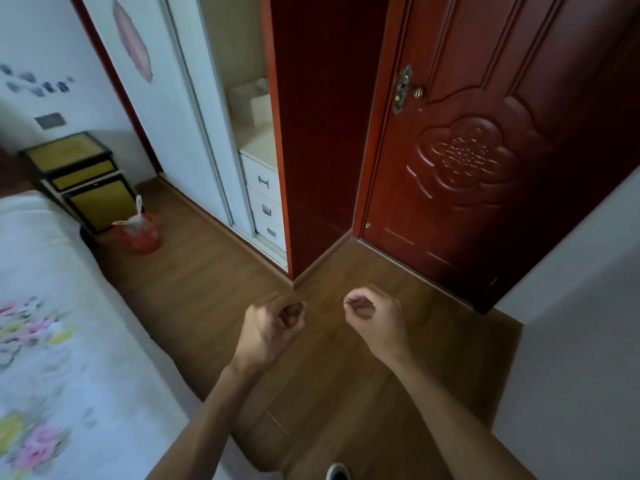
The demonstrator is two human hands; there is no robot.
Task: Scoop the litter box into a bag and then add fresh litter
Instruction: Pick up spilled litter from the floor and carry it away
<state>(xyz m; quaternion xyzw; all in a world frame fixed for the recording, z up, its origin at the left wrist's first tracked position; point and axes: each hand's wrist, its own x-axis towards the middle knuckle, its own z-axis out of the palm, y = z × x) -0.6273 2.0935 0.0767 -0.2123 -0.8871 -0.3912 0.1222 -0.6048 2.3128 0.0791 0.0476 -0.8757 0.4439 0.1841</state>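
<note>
Both hands are held out over the wood floor in the lower middle of the frame, a little apart from each other. The left hand is curled, its fingers drawn together, with something small and brownish pinched at the fingertips; what it is cannot be told. The right hand is curled the same way, thumb and fingers closed together on a small dark bit, also too small to name.

No litter box, scoop or litter shows anywhere in the frame. The only bag in view lines a red bin at the left of the frame; the bag is pale, with its handles sticking up. The bin stands on the floor just beside a black and yellow nightstand, well apart from the hands.

A bed with a white flowered cover fills the lower left. A dark red door, shut, takes the upper right, with a brass handle. Left of it a wardrobe stands open, showing white drawers. A shoe tip shows at the bottom edge.
</note>
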